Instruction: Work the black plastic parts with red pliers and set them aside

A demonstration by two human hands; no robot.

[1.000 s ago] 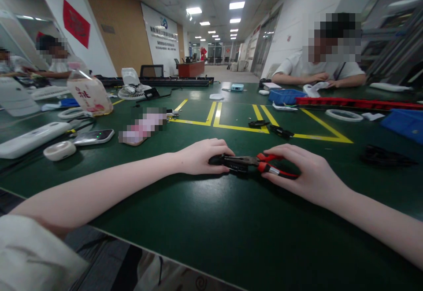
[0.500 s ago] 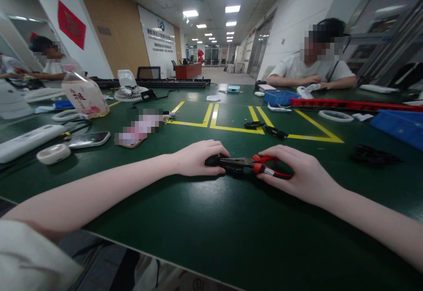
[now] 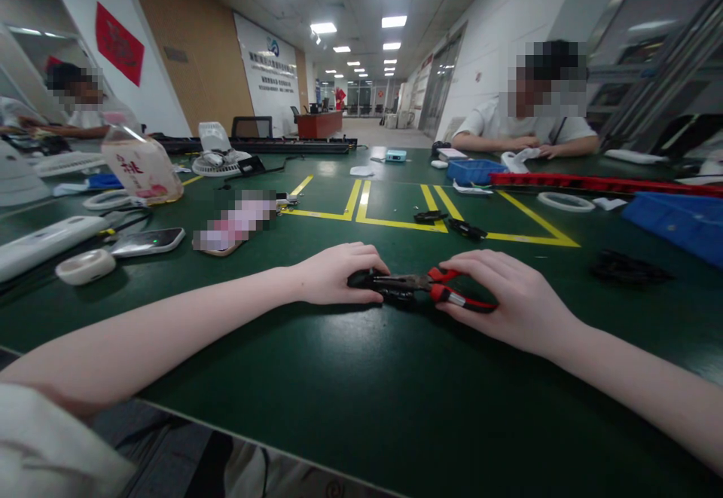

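My left hand [image 3: 344, 276] is closed around a small black part [image 3: 398, 296] just above the green table [image 3: 339, 392]; its exact kind I cannot make out, and my fingers hide its left end. In my right hand [image 3: 502, 291] are pliers [image 3: 452, 294] with red and black handles, held between thumb and fingers. Their long dark jaws point left and lie over the black part, touching or very near it. Two similar black parts, a left one [image 3: 430, 217] and a right one [image 3: 468, 229], lie beyond my hands by the yellow tape.
A pile of black parts [image 3: 629, 267] and a blue bin [image 3: 678, 223] are at the right. Leftward lie a phone [image 3: 150, 242], a pink phone [image 3: 237, 223], a white round case [image 3: 84, 266] and a bottle [image 3: 141, 166]. Across the table sits a person [image 3: 523, 125].
The whole view has shifted slightly. My hands keep the same grip, and the pliers stay over the black part. The person opposite has lowered a hand toward the table.
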